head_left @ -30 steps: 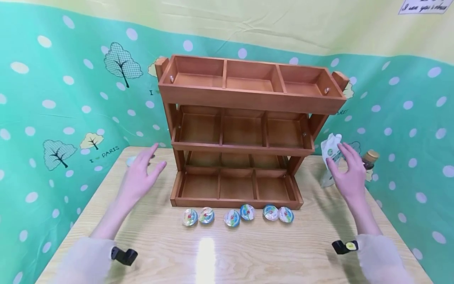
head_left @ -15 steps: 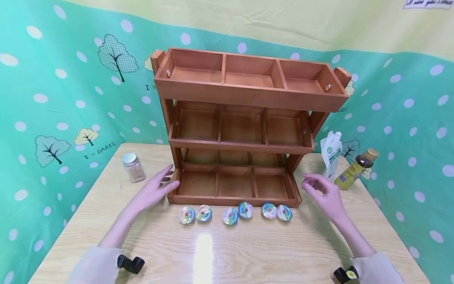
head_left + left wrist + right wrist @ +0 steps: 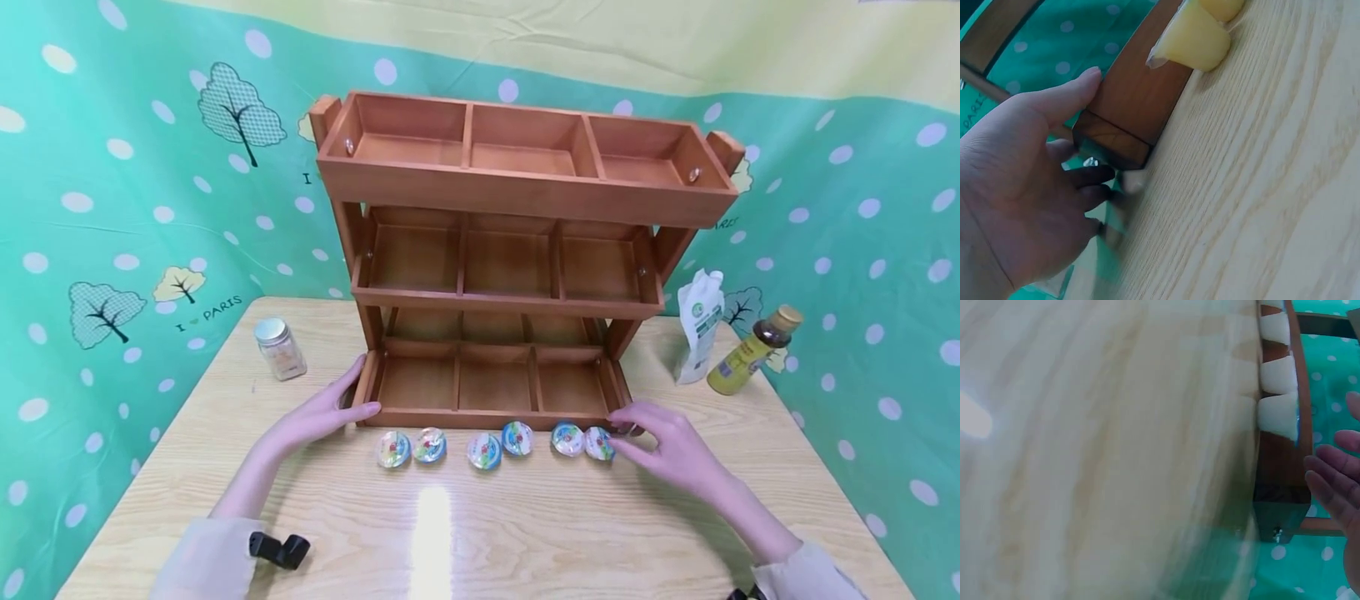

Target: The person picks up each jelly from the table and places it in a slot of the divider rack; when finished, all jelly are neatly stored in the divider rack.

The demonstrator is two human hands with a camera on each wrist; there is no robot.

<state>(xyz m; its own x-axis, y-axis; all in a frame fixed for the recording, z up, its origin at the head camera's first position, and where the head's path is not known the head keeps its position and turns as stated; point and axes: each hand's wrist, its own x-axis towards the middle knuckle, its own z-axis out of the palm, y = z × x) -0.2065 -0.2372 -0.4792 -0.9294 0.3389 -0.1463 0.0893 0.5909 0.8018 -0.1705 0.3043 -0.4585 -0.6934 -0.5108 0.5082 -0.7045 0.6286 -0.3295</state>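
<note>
A brown wooden three-tier rack point(image 3: 525, 193) stands at the middle of the table. My left hand point(image 3: 318, 415) is at the bottom tier's left front corner; its thumb lies by the front board and the other fingers by the outer side. At the opposite front corner is my right hand point(image 3: 675, 442), its thumb close to the rightmost jelly cup point(image 3: 599, 443). The right wrist view shows the right fingers point(image 3: 1335, 465) loosely spread beside the rack's end point(image 3: 1282, 506). Several jelly cups stand along the rack's front, the leftmost jelly cup point(image 3: 393, 449) nearest my left hand.
A lidded jar point(image 3: 281, 350) stands at the left back. To the rack's right are a white pouch point(image 3: 699, 325) and a dark-capped-neck bottle point(image 3: 750, 354). Polka-dot cloth point(image 3: 135, 217) hangs behind and beside the wooden table point(image 3: 510, 533).
My left hand has come down and rightward to the rack's left corner. The right hand has moved down and left, from near the pouch to the rack's right front corner.
</note>
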